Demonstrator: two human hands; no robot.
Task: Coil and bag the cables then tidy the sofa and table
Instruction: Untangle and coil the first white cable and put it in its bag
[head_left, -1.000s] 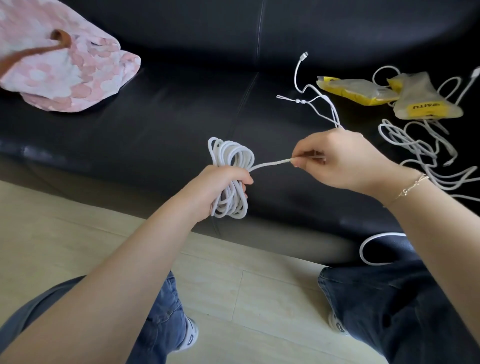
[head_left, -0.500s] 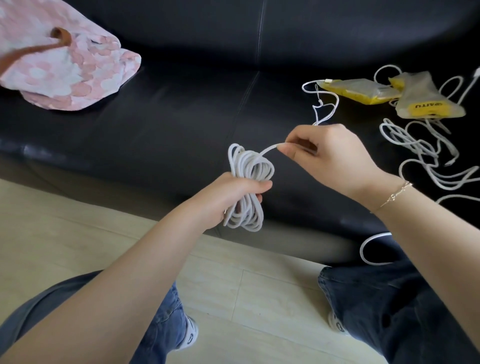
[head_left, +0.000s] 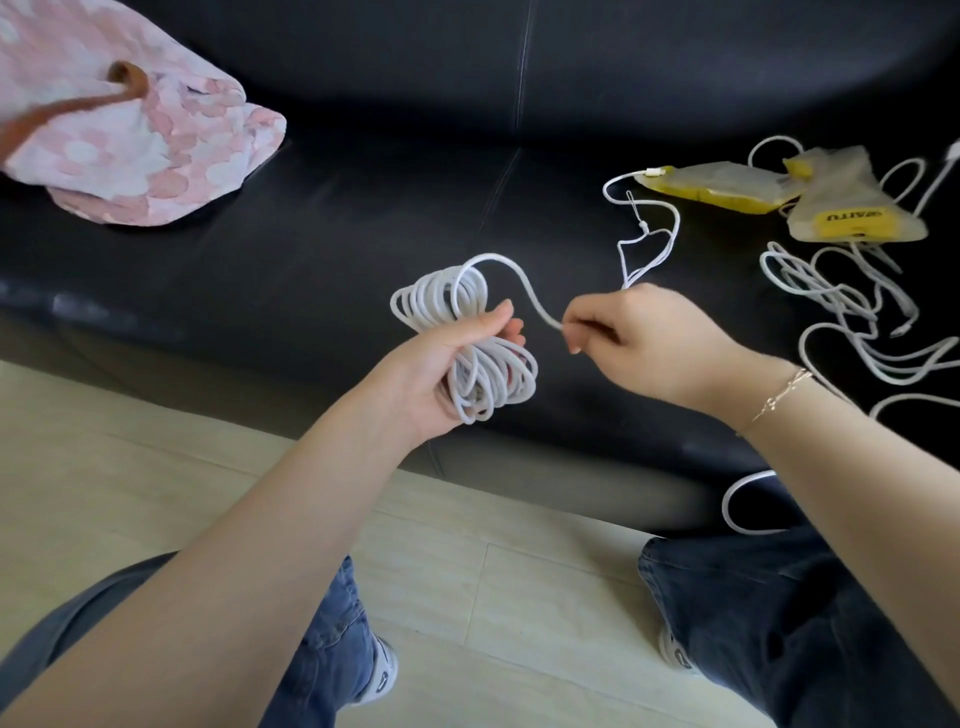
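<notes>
While my left hand (head_left: 457, 358) grips the coiled cable (head_left: 462, 338) round its waist, I list what the head view holds.

Item: coiled cable, white, many loops, pinched at the middle so they bulge above and below the fist; held in the air over the sofa's (head_left: 332, 249) front edge. I judge the waist grip keeps the loops from springing apart.

Item: free tail (head_left: 519, 283) of that cable, arching up out of the coil and down to my right hand (head_left: 644, 348), which pinches it between thumb and curled fingers. Held short, I judge, so it can be wound round the waist to bind the bundle.

Item: thin white cord (head_left: 647, 239), rising behind the right hand across the seat toward the pouches; whether it belongs to the held cable I cannot tell.

Item: two yellow-and-clear pouches (head_left: 852, 202), lying flat near the seat's right back corner, presumably waiting to take finished coils.

Item: loose cables (head_left: 841, 306), uncoiled, tangled on the seat's right side just in front of the pouches; one loop (head_left: 737, 499) hangs over the front edge by my right knee.

Item: pink patterned fabric bundle (head_left: 135, 150), at the seat's left back corner, well apart from the cables.

Status, by my judgement: first coil nearly bound; bagging and tidying not yet begun.
</notes>
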